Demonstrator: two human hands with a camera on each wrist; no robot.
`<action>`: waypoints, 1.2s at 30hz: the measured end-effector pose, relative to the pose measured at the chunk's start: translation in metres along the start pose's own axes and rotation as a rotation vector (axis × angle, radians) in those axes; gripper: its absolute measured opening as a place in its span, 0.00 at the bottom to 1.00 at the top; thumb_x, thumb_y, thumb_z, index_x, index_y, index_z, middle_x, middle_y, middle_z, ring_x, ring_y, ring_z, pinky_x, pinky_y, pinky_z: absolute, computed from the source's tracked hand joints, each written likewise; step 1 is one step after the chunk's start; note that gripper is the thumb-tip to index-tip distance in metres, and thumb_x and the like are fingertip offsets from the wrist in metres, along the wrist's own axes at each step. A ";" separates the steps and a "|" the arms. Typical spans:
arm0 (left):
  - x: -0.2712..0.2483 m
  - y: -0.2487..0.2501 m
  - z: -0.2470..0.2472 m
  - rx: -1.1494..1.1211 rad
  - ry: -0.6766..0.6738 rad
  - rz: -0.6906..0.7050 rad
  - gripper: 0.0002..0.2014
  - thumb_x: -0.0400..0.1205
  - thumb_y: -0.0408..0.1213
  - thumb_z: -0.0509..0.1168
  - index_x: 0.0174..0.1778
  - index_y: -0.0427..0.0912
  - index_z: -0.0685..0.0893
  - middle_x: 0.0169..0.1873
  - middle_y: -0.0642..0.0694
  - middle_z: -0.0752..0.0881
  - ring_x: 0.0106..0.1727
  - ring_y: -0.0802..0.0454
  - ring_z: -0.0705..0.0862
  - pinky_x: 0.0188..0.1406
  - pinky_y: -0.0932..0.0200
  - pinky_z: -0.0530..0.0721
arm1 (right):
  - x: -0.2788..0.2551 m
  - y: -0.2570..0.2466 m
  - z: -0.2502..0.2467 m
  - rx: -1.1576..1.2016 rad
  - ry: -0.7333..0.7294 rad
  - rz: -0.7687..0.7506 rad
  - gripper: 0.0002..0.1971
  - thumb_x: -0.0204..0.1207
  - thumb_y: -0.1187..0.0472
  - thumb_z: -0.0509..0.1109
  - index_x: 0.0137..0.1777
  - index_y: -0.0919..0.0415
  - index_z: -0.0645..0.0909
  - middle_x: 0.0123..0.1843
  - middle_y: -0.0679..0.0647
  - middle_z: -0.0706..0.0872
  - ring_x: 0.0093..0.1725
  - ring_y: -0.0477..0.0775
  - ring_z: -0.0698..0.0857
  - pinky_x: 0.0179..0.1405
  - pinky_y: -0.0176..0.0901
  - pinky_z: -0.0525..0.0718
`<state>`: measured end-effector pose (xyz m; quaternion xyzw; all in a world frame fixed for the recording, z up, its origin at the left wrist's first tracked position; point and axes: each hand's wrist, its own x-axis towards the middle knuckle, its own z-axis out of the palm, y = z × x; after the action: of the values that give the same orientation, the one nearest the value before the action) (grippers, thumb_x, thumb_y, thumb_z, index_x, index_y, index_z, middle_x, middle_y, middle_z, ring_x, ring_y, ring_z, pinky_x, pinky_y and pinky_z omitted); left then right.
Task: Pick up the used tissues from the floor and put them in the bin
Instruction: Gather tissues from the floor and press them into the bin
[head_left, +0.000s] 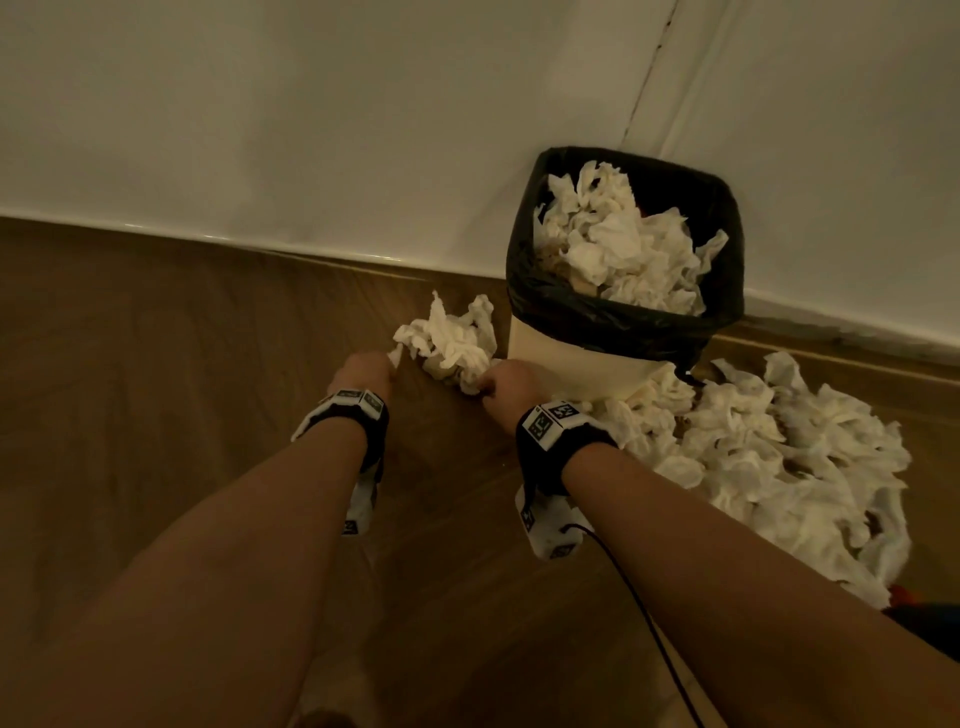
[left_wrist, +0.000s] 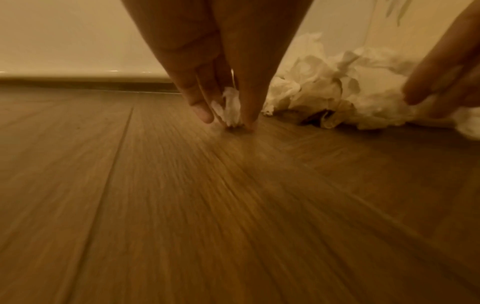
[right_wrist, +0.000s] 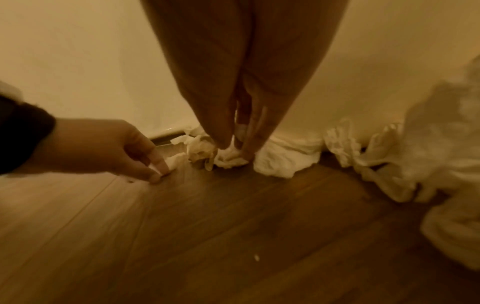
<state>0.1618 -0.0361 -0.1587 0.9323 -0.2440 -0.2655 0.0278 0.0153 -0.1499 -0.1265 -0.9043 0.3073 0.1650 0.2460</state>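
Head view: fingertips of both hands were hidden behind the knuckles, so the grips could not be read from here. Left hand (head_left: 363, 375) and right hand (head_left: 511, 387) reached down to the wooden floor (head_left: 182, 364), 1 at each side of a small clump of tissues (head_left: 452, 340) lying just left of the bin (head_left: 618, 291). The bin stood against the white wall (head_left: 311, 130), lined with a black bag and holding crumpled tissues. A large tissue pile (head_left: 779, 457) lay on the floor to its right, cut off at the lower right edge. Both forearms were extended, each wrist carrying a black band.

Left wrist view: floor blurred. Left hand (left_wrist: 221, 67) pointed down, thumb and fingers (left_wrist: 201, 107) brought together, pinching a small tissue scrap (left_wrist: 231, 109) at floor level. The clump (left_wrist: 337, 92) lay just to the right; the right hand (left_wrist: 446, 82) touched its far side and was cut off at the frame edge.

Right wrist view: soft focus, the pile (right_wrist: 428, 154) at right smeared. Right hand (right_wrist: 241, 92) pointed down, fingertips (right_wrist: 223, 139) closed on a fold of tissue (right_wrist: 230, 156) resting on the floor at the bin's base. Left hand (right_wrist: 103, 148) entered from the left, fingers curled down, pinching the white scrap (right_wrist: 171, 162) against the floor.
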 end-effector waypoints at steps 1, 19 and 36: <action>-0.002 0.000 -0.003 -0.012 0.001 0.001 0.18 0.86 0.41 0.54 0.65 0.36 0.79 0.63 0.33 0.80 0.62 0.37 0.80 0.59 0.49 0.78 | -0.003 0.001 -0.001 0.016 0.057 -0.017 0.15 0.80 0.63 0.65 0.66 0.61 0.81 0.66 0.59 0.82 0.65 0.58 0.80 0.64 0.44 0.76; -0.093 0.025 -0.053 -0.206 0.105 0.050 0.16 0.86 0.35 0.55 0.67 0.32 0.75 0.66 0.33 0.78 0.66 0.36 0.77 0.62 0.51 0.75 | -0.100 -0.015 -0.064 1.140 0.044 0.169 0.14 0.83 0.68 0.58 0.64 0.72 0.80 0.46 0.65 0.82 0.31 0.53 0.77 0.28 0.38 0.74; -0.189 0.116 -0.115 -0.725 0.389 0.306 0.19 0.82 0.20 0.50 0.63 0.37 0.78 0.62 0.34 0.73 0.61 0.39 0.76 0.59 0.56 0.75 | -0.193 0.007 -0.156 1.335 0.455 -0.036 0.15 0.83 0.63 0.59 0.68 0.59 0.75 0.46 0.55 0.81 0.36 0.58 0.83 0.26 0.49 0.87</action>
<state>0.0297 -0.0581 0.0516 0.8480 -0.2604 -0.1465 0.4378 -0.1122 -0.1480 0.0864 -0.5770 0.3715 -0.2562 0.6807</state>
